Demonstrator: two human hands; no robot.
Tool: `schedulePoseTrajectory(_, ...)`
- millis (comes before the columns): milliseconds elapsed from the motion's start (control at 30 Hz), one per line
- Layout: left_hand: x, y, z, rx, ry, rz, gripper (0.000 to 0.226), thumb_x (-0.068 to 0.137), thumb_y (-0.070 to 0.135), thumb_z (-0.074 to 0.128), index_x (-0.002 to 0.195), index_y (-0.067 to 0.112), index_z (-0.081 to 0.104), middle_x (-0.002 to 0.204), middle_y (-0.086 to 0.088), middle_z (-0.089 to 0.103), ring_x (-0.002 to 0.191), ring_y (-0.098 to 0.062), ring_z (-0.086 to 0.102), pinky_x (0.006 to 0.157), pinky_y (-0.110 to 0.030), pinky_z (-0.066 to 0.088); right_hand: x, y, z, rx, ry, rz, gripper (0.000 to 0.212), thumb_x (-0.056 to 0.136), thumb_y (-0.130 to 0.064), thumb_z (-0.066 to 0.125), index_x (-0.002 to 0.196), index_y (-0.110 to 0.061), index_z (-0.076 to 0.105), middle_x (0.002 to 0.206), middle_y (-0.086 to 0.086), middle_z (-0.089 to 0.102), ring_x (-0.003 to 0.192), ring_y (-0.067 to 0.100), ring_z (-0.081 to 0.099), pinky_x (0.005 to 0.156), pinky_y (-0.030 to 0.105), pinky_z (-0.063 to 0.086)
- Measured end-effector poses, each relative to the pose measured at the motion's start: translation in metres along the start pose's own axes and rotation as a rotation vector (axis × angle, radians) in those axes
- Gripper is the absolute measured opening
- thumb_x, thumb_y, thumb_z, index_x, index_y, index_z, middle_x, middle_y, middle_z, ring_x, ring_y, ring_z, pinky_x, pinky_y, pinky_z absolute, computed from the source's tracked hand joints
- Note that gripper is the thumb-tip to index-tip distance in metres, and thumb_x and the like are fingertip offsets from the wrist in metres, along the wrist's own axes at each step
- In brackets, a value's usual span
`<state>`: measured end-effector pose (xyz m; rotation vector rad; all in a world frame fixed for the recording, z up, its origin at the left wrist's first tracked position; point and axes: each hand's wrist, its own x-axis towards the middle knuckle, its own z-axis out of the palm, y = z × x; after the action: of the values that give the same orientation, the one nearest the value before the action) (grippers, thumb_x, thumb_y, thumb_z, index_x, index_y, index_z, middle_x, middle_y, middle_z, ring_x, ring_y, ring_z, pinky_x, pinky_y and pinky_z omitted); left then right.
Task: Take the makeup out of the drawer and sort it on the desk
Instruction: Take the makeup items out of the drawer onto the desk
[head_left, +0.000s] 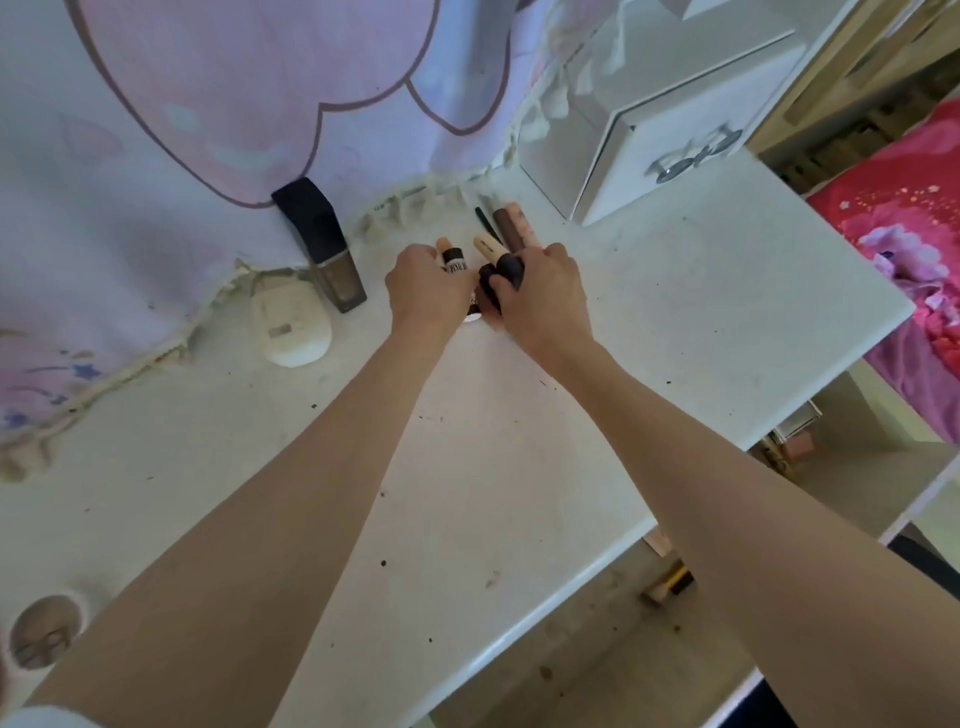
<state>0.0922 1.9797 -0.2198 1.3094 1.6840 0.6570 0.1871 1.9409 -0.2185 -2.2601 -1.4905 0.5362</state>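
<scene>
Both hands work close together at the back of the white table (675, 322), just in front of the fringed pastel cloth (156, 156) that hangs behind it. The left hand (423, 291) curls round a small tube with a black band and printed lettering (456, 262), its peach tip poking out beyond the fingers toward the cloth. The right hand (545, 296) grips a beige tube with a dark cap (498, 257), thumb pressed on the black cap; a second dark piece sits under that thumb, and whether it is held too cannot be told. A white object peeks out between the two wrists, mostly hidden.

Just beyond the right hand's knuckles, toward the cloth, lie a thin black pencil (485, 223), a brown stick (510, 228) and a pink stick (524, 223), side by side. Left of the left hand stand a dark-capped foundation bottle (324, 249) and, beside it, a white compact (293, 325). Right of the sticks sits a white drawer box (670, 140).
</scene>
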Motion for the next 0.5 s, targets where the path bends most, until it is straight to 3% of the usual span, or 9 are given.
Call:
schedulePoseTrajectory(67, 0.001, -0.004, 0.0, 0.014, 0.007, 0.029, 0.029, 0.088, 0.018, 0.057, 0.116, 0.01, 0.052, 0.108, -0.006, 0.059, 0.099, -0.019, 0.055, 0.066, -0.015, 0.037, 0.002, 0.0, -0.002, 0.074, 0.023, 0.027, 0.033, 0.093, -0.022, 0.047, 0.121, -0.007, 0.052, 0.117, 0.012, 0.046, 0.106, 0.027, 0.047, 0.084, 0.03, 0.04)
schedulePoseTrajectory(100, -0.001, -0.007, 0.0, 0.054, 0.023, 0.059, 0.035, 0.09, 0.018, 0.054, 0.123, 0.009, 0.048, 0.117, -0.008, 0.056, 0.103, -0.019, 0.054, 0.07, -0.014, 0.035, 0.001, 0.001, -0.003, 0.088, 0.038, 0.034, 0.033, 0.092, -0.02, 0.047, 0.122, -0.006, 0.051, 0.117, 0.012, 0.046, 0.104, 0.026, 0.048, 0.081, 0.028, 0.038)
schedulePoseTrajectory(233, -0.006, -0.024, 0.0, 0.144, 0.072, 0.178, 0.031, 0.091, 0.022, 0.052, 0.118, 0.008, 0.055, 0.119, -0.013, 0.051, 0.103, -0.02, 0.053, 0.071, -0.009, 0.029, -0.006, 0.008, -0.001, 0.081, 0.084, -0.018, 0.027, 0.093, -0.012, 0.045, 0.117, -0.006, 0.054, 0.121, 0.012, 0.047, 0.103, 0.026, 0.049, 0.079, 0.027, 0.037)
schedulePoseTrajectory(333, -0.009, -0.031, 0.001, 0.168, 0.022, 0.222, 0.028, 0.095, 0.028, 0.044, 0.103, 0.01, 0.063, 0.107, -0.013, 0.058, 0.099, -0.023, 0.057, 0.077, -0.019, 0.037, -0.017, 0.014, 0.003, 0.014, 0.078, -0.119, 0.025, 0.093, -0.01, 0.042, 0.103, -0.003, 0.064, 0.121, 0.015, 0.053, 0.104, 0.031, 0.051, 0.085, 0.036, 0.041)
schedulePoseTrajectory(400, -0.013, -0.032, 0.001, 0.205, -0.018, 0.255, 0.032, 0.096, 0.031, 0.038, 0.091, 0.009, 0.061, 0.099, -0.013, 0.061, 0.094, -0.027, 0.058, 0.077, -0.026, 0.04, -0.026, 0.019, 0.002, -0.024, 0.068, -0.145, 0.026, 0.094, -0.012, 0.043, 0.108, -0.005, 0.064, 0.117, 0.014, 0.055, 0.103, 0.032, 0.05, 0.088, 0.04, 0.041)
schedulePoseTrajectory(467, -0.023, -0.029, -0.002, 0.337, -0.077, 0.292, 0.026, 0.095, 0.03, 0.038, 0.096, 0.01, 0.055, 0.102, -0.015, 0.058, 0.099, -0.033, 0.054, 0.08, -0.034, 0.04, -0.036, 0.025, -0.003, -0.06, 0.068, -0.173, 0.028, 0.095, -0.016, 0.045, 0.118, -0.009, 0.059, 0.123, 0.011, 0.054, 0.109, 0.029, 0.049, 0.093, 0.039, 0.039)
schedulePoseTrajectory(500, -0.03, -0.028, -0.004, 0.434, -0.128, 0.303, 0.027, 0.095, 0.03, 0.04, 0.111, 0.013, 0.052, 0.113, -0.017, 0.054, 0.109, -0.035, 0.049, 0.086, -0.038, 0.038, -0.042, 0.029, -0.006, -0.08, 0.065, -0.187, 0.031, 0.095, -0.019, 0.045, 0.123, -0.01, 0.056, 0.127, 0.01, 0.052, 0.112, 0.028, 0.048, 0.095, 0.038, 0.038)
